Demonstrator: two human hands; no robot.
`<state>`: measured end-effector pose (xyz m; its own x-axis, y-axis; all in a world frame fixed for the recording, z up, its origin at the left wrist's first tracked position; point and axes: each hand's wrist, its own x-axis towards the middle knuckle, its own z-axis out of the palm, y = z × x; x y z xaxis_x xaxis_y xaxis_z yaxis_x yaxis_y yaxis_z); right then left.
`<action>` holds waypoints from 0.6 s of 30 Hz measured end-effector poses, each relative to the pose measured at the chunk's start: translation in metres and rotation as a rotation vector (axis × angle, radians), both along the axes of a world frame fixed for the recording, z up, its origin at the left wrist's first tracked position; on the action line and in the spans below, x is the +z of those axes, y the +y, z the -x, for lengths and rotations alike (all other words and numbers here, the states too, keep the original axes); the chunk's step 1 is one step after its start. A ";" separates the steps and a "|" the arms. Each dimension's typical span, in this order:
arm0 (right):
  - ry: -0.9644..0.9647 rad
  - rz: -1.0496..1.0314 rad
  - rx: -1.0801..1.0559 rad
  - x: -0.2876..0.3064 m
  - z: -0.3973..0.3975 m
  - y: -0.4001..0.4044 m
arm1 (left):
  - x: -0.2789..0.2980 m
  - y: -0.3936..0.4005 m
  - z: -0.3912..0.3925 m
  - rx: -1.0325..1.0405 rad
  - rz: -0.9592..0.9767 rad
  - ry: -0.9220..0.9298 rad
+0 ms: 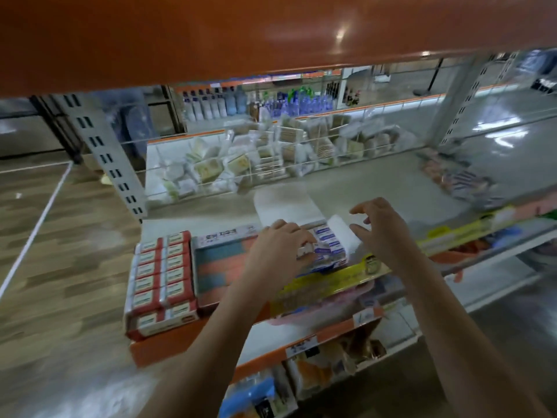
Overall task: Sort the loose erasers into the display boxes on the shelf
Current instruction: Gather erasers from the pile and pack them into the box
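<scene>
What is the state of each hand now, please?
Left hand: holds blue-and-white erasers over the display box.
Right hand: open, holds nothing.

Both bare forearms reach forward, side by side. The left hand (281, 247) curls down, fingers gripping; the right hand (381, 229) hovers beside it, fingers spread and loosely bent.

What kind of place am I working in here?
Most likely a retail shop aisle. The shelf has an orange front edge with price tags, a display box of red-sleeved erasers faces outward, and rows of bottles fill another shelf unit behind.
</scene>
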<state>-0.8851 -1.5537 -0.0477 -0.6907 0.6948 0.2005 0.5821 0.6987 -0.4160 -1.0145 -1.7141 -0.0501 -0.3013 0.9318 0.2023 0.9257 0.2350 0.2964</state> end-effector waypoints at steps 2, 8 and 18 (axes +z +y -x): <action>-0.016 0.053 0.011 -0.007 -0.003 0.013 | -0.005 0.018 -0.008 0.024 0.056 0.032; -0.064 0.209 0.125 -0.018 -0.004 0.033 | -0.017 0.042 -0.023 0.095 0.153 0.042; -0.079 0.295 0.280 -0.015 -0.003 0.044 | -0.016 0.045 -0.032 0.161 0.237 0.031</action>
<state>-0.8823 -1.5101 -0.0629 -0.8665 0.4976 -0.0404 0.4247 0.6922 -0.5835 -0.9829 -1.6694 -0.0656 -0.4462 0.8949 -0.0044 0.8788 0.4390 0.1873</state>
